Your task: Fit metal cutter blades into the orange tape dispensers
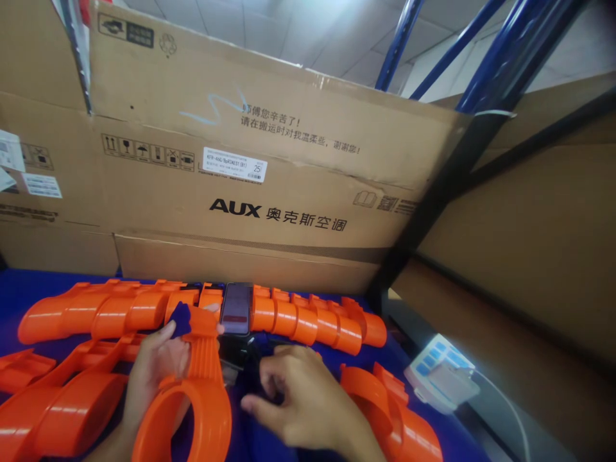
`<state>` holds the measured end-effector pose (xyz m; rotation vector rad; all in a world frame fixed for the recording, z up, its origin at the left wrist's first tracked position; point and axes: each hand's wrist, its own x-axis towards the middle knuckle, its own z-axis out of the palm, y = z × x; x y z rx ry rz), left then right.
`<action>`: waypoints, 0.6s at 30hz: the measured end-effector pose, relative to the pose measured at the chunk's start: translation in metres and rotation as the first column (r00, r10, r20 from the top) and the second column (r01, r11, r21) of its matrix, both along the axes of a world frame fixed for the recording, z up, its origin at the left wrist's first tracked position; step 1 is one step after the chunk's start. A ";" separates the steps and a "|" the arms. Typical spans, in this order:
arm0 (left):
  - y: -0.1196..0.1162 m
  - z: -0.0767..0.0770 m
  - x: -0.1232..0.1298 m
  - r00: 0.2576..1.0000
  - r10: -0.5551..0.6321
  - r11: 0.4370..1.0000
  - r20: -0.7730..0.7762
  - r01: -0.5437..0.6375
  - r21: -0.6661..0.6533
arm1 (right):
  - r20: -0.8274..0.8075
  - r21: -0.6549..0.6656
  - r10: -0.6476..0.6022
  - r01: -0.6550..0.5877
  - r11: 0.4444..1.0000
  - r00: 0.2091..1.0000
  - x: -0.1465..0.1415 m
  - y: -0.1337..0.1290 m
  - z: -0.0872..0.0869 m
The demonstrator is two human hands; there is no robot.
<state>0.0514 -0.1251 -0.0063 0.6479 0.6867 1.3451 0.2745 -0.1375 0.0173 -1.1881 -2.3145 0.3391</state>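
My left hand is closed around an orange plastic piece with a ribbed shank and a large ring at its lower end. A dark blue scrap shows at the thumb tip, against the piece's top. To the right, my right hand is partly curled, thumb and index finger apart, with nothing visible between them. Just left of it lies a dark, glossy object, too blurred to name. A phone stands behind both hands, between two rows of orange pieces.
Orange ringed pieces lie in rows at back left and back right, with more at front left and front right. A white power strip with a plugged-in charger sits right. Cardboard walls the back; a dark post stands right.
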 end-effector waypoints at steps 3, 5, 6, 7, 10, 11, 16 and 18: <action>-0.001 0.000 -0.003 0.995 -0.077 0.996 0.068 0.080 -0.041 | 0.049 0.045 0.054 -0.057 0.997 0.997 -0.013 -0.004 -0.006; -0.002 0.000 -0.003 0.991 -0.084 0.995 0.109 0.090 -0.053 | 0.054 0.061 0.066 -0.069 0.996 0.996 -0.020 -0.006 -0.013; -0.002 -0.001 -0.003 0.988 -0.081 0.994 0.132 0.090 -0.057 | 0.056 0.060 0.068 -0.071 0.996 0.996 -0.022 -0.007 -0.016; -0.002 -0.002 -0.004 0.984 -0.081 0.994 0.158 0.091 -0.058 | 0.060 0.053 0.073 -0.076 0.996 0.996 -0.024 -0.007 -0.019; -0.001 -0.007 -0.005 0.967 -0.117 0.991 0.227 0.128 -0.035 | 0.070 -0.003 0.080 -0.080 0.997 0.994 -0.028 -0.008 -0.024; 0.000 -0.009 -0.006 0.960 -0.142 0.989 0.241 0.150 -0.014 | 0.066 -0.024 0.072 -0.070 0.997 0.995 -0.028 -0.007 -0.024; 0.000 -0.010 -0.008 0.912 -0.229 0.973 0.341 0.213 0.083 | 0.027 -0.019 -0.044 0.044 0.999 0.999 -0.020 -0.003 -0.016; -0.002 -0.008 -0.006 0.904 -0.233 0.972 0.359 0.222 0.071 | -0.029 0.034 -0.158 0.159 0.987 0.987 -0.013 0.002 -0.012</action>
